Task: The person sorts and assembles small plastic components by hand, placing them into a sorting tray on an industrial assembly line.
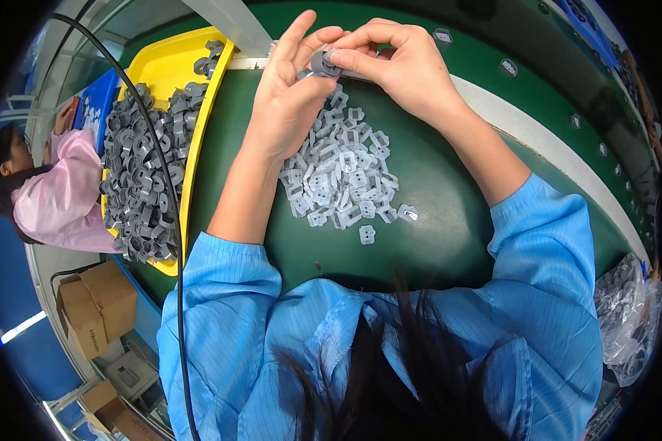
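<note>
Both hands are raised over the far side of the green table and meet at one grey plastic part (324,64), rounded like a short ring. My left hand (283,92) steadies it between thumb and fingers, with some fingertips stretched upward. From the other side my right hand (408,70) pinches the part with thumb and forefinger. Whether a smaller piece is also between the fingers cannot be made out. Just below the hands lies a heap of small translucent white plastic pieces (342,173), with a loose one (367,234) nearer to me.
On the left, a yellow tray (196,154) holds many grey parts (151,176); a black cable (171,184) hangs across it. Beyond a pale rail (559,151), a green belt (485,40) carries spaced pieces. Cardboard boxes (99,305), a plastic bag (629,316) and a person in pink (59,187) are around.
</note>
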Demonstrator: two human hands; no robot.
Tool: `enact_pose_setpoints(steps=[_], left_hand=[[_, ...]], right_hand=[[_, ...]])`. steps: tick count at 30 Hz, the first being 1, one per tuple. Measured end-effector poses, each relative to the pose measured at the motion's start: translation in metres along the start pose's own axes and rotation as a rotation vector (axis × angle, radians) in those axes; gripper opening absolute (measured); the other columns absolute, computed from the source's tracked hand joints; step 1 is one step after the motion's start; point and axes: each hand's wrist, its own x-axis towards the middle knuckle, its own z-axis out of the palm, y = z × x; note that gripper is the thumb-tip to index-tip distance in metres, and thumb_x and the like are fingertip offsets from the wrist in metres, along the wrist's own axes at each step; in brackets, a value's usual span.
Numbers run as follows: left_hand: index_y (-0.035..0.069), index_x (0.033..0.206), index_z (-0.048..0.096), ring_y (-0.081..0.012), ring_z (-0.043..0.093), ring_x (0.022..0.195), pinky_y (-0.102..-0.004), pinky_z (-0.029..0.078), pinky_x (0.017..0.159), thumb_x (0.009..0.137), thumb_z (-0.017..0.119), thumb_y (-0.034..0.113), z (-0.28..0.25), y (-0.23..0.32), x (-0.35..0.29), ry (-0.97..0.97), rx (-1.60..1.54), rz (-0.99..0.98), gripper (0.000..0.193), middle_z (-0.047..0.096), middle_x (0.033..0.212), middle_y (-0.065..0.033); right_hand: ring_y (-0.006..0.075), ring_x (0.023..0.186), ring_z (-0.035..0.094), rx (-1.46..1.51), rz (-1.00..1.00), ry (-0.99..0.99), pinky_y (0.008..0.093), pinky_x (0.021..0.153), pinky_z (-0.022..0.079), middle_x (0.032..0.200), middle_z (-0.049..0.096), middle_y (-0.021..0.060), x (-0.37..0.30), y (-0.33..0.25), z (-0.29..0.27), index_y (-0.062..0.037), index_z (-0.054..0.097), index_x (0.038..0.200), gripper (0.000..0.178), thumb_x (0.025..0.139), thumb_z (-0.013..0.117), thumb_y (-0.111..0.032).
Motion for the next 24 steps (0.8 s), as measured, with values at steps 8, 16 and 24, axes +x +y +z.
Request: enact_pose_setpoints(steps=[8, 16, 24], left_hand=[[0.000, 0.140, 0.024, -0.0303, 0.041, 0.125, -0.0389, 0.033, 0.105, 0.061, 0.040, -0.008, 0.002, 0.008, -0.003, -0.068, -0.254, -0.125, 0.081, 0.035, 0.139, -0.0221], [-0.004, 0.139, 0.026, -0.0325, 0.038, 0.128, -0.0393, 0.031, 0.107, 0.061, 0.041, -0.007, 0.000, 0.006, -0.001, -0.006, -0.152, -0.068, 0.079, 0.033, 0.139, -0.0246], [-0.006, 0.131, 0.032, -0.0309, 0.047, 0.118, -0.0379, 0.041, 0.098, 0.081, 0.052, -0.001, 0.002, 0.001, 0.000, 0.160, -0.340, -0.068, 0.054, 0.042, 0.126, -0.0204]], right_hand=[[0.0175, 0.064, 0.060, -0.104, -0.079, -0.164, 0.0292, 0.063, 0.049, 0.070, 0.065, 0.0076, -0.003, -0.027, -0.011, -0.0025, 0.070, 0.080, 0.015, 0.073, 0.070, -0.015], [0.0192, 0.064, 0.062, -0.098, -0.062, -0.213, 0.0306, 0.060, 0.048, 0.072, 0.065, 0.0097, -0.002, -0.024, -0.009, -0.0006, 0.069, 0.083, 0.017, 0.075, 0.069, -0.015], [0.0156, 0.064, 0.059, -0.037, -0.011, -0.205, 0.0294, 0.060, 0.047, 0.068, 0.062, 0.0080, -0.004, -0.013, 0.000, -0.0022, 0.068, 0.081, 0.017, 0.076, 0.069, -0.018]])
